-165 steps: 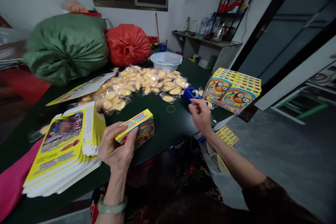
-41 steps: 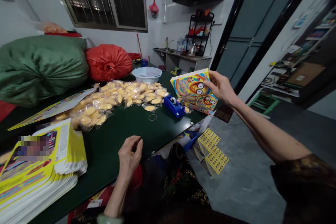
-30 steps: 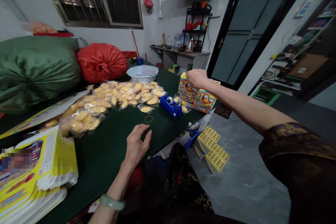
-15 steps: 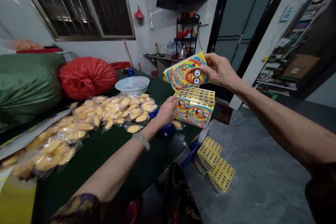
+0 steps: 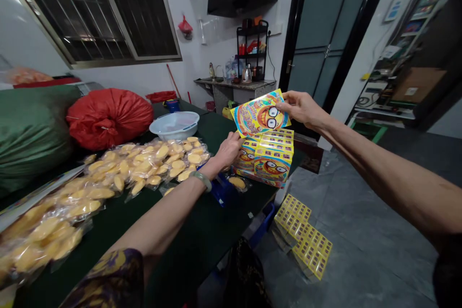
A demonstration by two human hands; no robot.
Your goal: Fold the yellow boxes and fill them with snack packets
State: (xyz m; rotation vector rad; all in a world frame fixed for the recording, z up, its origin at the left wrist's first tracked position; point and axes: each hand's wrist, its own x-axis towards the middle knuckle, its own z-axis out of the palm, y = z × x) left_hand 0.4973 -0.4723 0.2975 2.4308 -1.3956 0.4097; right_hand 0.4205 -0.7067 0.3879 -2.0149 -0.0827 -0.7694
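Observation:
In my right hand (image 5: 301, 108) is a flat, bright yellow printed packet (image 5: 258, 113) with a grinning face in glasses, pinched at its right edge between thumb and fingers. Below it, on the table corner, stands a display box (image 5: 272, 167) with the same face on its front and rows of small dark pictures on top. My left hand (image 5: 230, 149) has bent fingers at the box's upper left edge, close to the packet's lower corner; what the fingertips hold is hidden. A blue tape dispenser-like object (image 5: 221, 190) lies under my left wrist, beside one wrapped yellow oval piece (image 5: 237, 183).
Many clear-wrapped yellow oval pieces (image 5: 155, 159) spread over the dark green table (image 5: 173, 236). Behind them are a pale blue basin (image 5: 175, 124), a red sack (image 5: 110, 118) and a green sack (image 5: 32, 130). Yellow printed stacks (image 5: 305, 236) stand low at the right, past the table edge.
The packet has come down slightly and turned flatter toward the camera, still in my right hand. My left hand stays at the box's left side. The view has shifted a little rightward.

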